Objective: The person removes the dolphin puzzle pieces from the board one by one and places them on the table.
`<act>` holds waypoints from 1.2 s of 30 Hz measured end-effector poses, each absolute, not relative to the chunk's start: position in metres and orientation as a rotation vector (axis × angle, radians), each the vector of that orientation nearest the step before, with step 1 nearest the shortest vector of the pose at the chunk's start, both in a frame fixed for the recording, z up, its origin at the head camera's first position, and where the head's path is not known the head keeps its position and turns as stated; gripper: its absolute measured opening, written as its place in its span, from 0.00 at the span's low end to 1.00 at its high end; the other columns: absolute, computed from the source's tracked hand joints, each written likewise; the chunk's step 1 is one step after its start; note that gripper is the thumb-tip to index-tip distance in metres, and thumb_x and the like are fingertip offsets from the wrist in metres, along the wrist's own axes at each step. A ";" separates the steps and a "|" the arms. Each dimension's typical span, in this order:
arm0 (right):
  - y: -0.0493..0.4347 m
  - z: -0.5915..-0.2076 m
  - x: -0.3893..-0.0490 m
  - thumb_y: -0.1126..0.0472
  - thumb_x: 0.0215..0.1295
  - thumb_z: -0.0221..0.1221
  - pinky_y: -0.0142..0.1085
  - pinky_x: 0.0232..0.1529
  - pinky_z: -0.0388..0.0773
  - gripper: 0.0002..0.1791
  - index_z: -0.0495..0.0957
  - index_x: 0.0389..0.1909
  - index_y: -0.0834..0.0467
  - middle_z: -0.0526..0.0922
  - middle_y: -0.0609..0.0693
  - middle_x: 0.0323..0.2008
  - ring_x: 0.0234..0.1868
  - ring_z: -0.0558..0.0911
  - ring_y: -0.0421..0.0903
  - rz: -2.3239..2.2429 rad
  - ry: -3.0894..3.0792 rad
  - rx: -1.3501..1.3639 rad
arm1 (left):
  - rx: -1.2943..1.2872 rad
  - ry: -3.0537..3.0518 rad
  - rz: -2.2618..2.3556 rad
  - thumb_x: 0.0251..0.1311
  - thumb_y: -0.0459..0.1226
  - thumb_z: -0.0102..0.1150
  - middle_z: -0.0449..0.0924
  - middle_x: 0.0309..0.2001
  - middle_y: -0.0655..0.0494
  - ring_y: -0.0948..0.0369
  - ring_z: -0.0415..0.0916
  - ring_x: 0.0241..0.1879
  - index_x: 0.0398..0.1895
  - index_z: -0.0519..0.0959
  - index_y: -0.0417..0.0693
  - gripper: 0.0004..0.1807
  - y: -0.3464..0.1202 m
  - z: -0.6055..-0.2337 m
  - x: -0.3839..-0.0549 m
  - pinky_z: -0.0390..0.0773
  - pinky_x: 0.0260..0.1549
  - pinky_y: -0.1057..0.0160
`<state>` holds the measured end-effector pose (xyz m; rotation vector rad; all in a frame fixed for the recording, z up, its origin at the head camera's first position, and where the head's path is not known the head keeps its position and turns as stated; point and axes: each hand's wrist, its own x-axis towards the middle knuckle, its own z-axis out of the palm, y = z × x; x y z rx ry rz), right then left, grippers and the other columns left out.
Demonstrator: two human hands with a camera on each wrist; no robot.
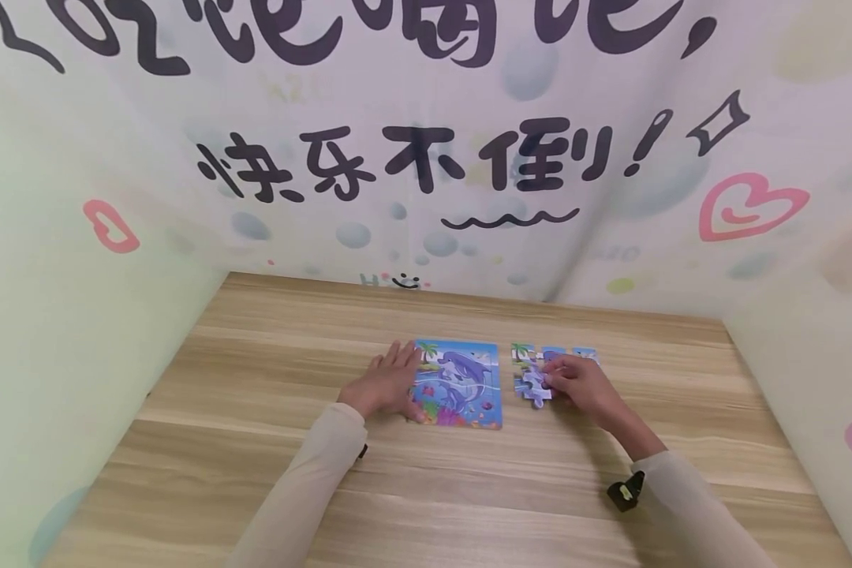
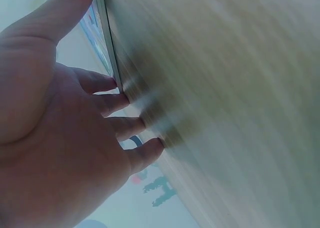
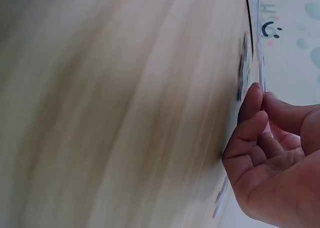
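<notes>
One square dolphin puzzle (image 1: 463,386) on wood-grain table (image 1: 433,505), left hand (image 1: 386,384) touching it, fingers spread, right hand (image 1: 585,386) pinching knobbed piece (image 1: 536,390)

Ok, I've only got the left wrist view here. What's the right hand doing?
Observer: The right hand pinches a puzzle piece between thumb and fingers.
Operator: And what's on the face of the board the left hand is touching?
Observer: A purple dolphin, with a palm tree at the upper left.
Operator: Any loose pieces besides the held one?
Observer: Yes, more pieces lie to the right of the board, with a strip of bare table between.
</notes>
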<state>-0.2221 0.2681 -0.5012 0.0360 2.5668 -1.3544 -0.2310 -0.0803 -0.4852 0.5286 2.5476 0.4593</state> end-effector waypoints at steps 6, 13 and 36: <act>0.280 -0.499 -0.218 0.64 0.69 0.60 0.34 0.24 0.73 0.10 0.79 0.46 0.67 0.82 0.48 0.28 0.29 0.77 0.42 -1.327 2.576 0.079 | 0.531 2.540 0.455 0.52 0.50 0.73 0.31 0.81 0.46 0.47 0.25 0.79 0.80 0.40 0.42 0.62 -0.080 -0.484 -0.232 0.36 0.75 0.43; 0.294 -0.499 -0.216 0.65 0.69 0.59 0.34 0.24 0.74 0.10 0.78 0.45 0.68 0.81 0.48 0.27 0.28 0.77 0.41 -1.312 2.582 0.097 | 0.530 2.541 0.451 0.52 0.51 0.73 0.31 0.81 0.46 0.47 0.25 0.79 0.80 0.41 0.42 0.62 -0.080 -0.483 -0.231 0.36 0.75 0.42; 0.300 -0.499 -0.219 0.68 0.64 0.62 0.35 0.32 0.76 0.07 0.82 0.41 0.65 0.85 0.56 0.34 0.33 0.81 0.45 -1.009 2.838 -0.049 | 0.531 2.543 0.464 0.52 0.52 0.72 0.32 0.81 0.46 0.46 0.26 0.79 0.80 0.42 0.42 0.62 -0.081 -0.484 -0.230 0.37 0.75 0.43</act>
